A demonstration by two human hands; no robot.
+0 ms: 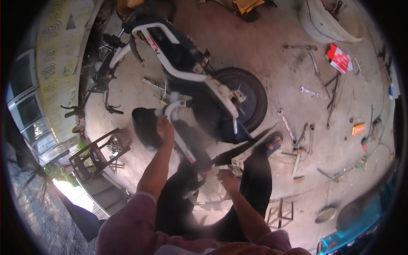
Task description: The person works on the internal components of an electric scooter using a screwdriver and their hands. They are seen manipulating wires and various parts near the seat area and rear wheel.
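Left hand (165, 127) on the pale bracket (175, 108) beside the black seat-like piece (144, 123); fingertips unclear, can't tell if gripping. Right hand (228, 180) half-curled over my lap, can't see what's inside. Scooter (176, 55) ahead of both. Pale tub (316, 25) far ahead-right of right hand, cut off; metal tools (338, 7) inside, hard to make out.

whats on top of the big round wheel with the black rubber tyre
A silvery metal fitting sits over the wheel's middle, and a black-and-white body section overlaps its left side. The wheel parts beneath both are covered.
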